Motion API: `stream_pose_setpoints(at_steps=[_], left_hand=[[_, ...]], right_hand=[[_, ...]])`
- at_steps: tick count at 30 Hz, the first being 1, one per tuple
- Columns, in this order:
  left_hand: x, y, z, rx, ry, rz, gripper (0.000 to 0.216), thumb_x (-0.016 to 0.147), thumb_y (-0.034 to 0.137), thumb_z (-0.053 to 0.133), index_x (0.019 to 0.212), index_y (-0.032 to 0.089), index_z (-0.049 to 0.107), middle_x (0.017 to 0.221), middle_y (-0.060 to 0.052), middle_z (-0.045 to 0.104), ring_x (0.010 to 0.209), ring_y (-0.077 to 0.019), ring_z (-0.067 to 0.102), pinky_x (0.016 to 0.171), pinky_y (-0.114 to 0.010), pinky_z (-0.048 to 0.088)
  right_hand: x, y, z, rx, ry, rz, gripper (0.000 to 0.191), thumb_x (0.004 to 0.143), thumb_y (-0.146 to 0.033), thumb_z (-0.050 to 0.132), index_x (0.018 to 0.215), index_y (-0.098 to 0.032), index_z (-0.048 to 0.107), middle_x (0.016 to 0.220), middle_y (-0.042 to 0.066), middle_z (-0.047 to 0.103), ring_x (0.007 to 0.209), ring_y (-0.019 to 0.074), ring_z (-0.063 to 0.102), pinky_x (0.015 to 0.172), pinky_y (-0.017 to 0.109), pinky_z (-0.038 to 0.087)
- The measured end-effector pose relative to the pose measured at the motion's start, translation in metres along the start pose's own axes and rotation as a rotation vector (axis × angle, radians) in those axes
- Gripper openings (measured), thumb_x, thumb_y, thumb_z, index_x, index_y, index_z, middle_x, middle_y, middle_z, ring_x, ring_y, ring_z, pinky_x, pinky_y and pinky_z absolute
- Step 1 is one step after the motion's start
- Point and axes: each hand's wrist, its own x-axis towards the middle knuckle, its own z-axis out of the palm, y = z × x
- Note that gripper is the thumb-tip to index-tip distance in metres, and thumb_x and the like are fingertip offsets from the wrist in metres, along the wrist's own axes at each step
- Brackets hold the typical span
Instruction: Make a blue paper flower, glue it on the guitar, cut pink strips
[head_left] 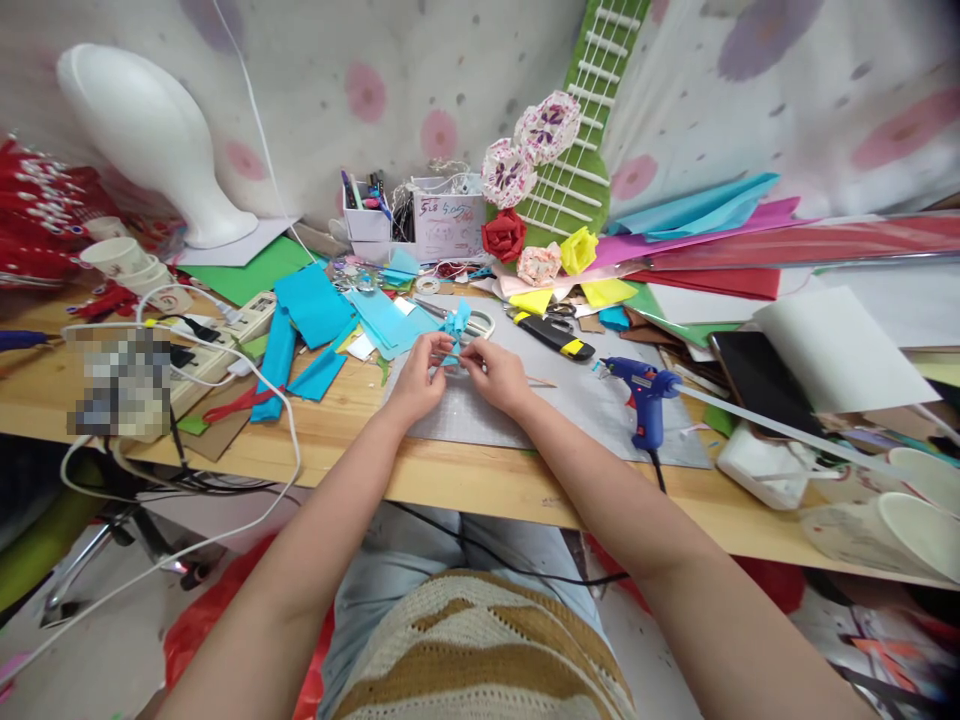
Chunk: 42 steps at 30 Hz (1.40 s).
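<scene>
Above the grey cutting mat (457, 425), my left hand (420, 378) and my right hand (493, 372) meet, fingertips almost touching. Both are closed in a pinch at the lower end of a gathered light-blue crepe paper piece (456, 318), which sticks up past the fingers. Its shape is too small to make out fully. Just behind it lie the pale handles of scissors (482, 324). A thin brown strip (541, 382) shows on the mat beside my right hand. Farther right on the mat stands a blue glue gun (643, 395) with a white glue stick in its back.
Blue paper pieces (311, 305) lie left of the mat, near a power strip (217, 345) with looping white cables. A black-and-yellow utility knife (553, 335) rests behind my hands. Right are a phone (761, 380) and paper cups (885, 535); a green guitar-shaped craft (577, 170) stands behind.
</scene>
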Motion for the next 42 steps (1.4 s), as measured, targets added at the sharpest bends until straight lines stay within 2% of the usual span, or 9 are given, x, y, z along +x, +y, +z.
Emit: stream_pose_setpoints(at_steps=[5,11,19,26,31,35,42], left_hand=[[0.0,-0.001,0.0,-0.034,-0.024,-0.022,0.043,0.071,0.002,0.04,0.108,0.023,0.041,0.105,-0.006,0.049,0.102,-0.015,0.053,0.081,-0.029,0.052],[0.001,-0.001,0.001,0.006,0.037,-0.001,0.036,0.074,0.008,0.047,0.107,0.022,0.043,0.1,-0.005,0.053,0.096,-0.0137,0.055,0.082,-0.028,0.05],[0.0,0.011,-0.002,0.148,0.093,-0.052,0.031,0.07,0.009,0.048,0.099,0.02,0.049,0.091,-0.003,0.058,0.086,-0.0132,0.058,0.07,-0.024,0.049],[-0.001,0.019,-0.002,0.294,0.16,0.069,0.029,0.072,0.01,0.05,0.099,0.021,0.049,0.089,-0.002,0.056,0.082,-0.0127,0.057,0.071,-0.025,0.05],[-0.002,0.012,-0.001,0.235,0.153,0.143,0.042,0.068,0.006,0.049,0.107,0.02,0.045,0.096,-0.004,0.052,0.09,-0.0144,0.055,0.073,-0.027,0.051],[-0.001,0.004,0.001,0.218,0.187,0.069,0.044,0.069,0.004,0.045,0.11,0.021,0.042,0.098,-0.004,0.051,0.093,-0.0142,0.056,0.077,-0.028,0.051],[0.0,0.004,0.001,0.09,0.216,-0.001,0.038,0.074,0.011,0.052,0.108,0.022,0.041,0.093,-0.001,0.052,0.078,-0.01,0.061,0.074,-0.026,0.051]], right_hand=[[0.0,0.002,0.003,0.006,0.008,-0.003,0.011,0.083,-0.026,0.048,0.085,-0.021,0.057,0.083,0.002,0.065,0.076,0.0156,0.057,0.068,0.025,0.039],[-0.001,0.003,0.002,0.028,0.01,-0.043,0.01,0.083,-0.025,0.049,0.085,-0.021,0.057,0.082,0.002,0.065,0.076,0.0154,0.057,0.07,0.025,0.04],[-0.003,-0.001,0.002,-0.042,-0.009,-0.159,0.015,0.085,-0.025,0.044,0.084,-0.021,0.058,0.082,0.005,0.063,0.077,0.0163,0.055,0.07,0.026,0.039],[-0.003,-0.002,0.001,-0.062,0.005,-0.278,0.017,0.086,-0.023,0.042,0.082,-0.021,0.059,0.086,0.006,0.062,0.081,0.0163,0.055,0.071,0.025,0.039],[-0.001,-0.001,0.002,-0.067,0.039,-0.238,0.019,0.087,-0.023,0.041,0.08,-0.02,0.059,0.084,0.006,0.061,0.08,0.0157,0.054,0.07,0.025,0.039],[0.0,-0.001,0.002,-0.061,0.052,-0.182,0.018,0.087,-0.024,0.042,0.08,-0.02,0.059,0.081,0.006,0.061,0.079,0.0159,0.054,0.07,0.024,0.038],[-0.001,0.001,0.002,-0.056,0.085,-0.16,0.017,0.087,-0.024,0.044,0.082,-0.021,0.06,0.083,0.005,0.062,0.079,0.0164,0.054,0.069,0.025,0.038]])
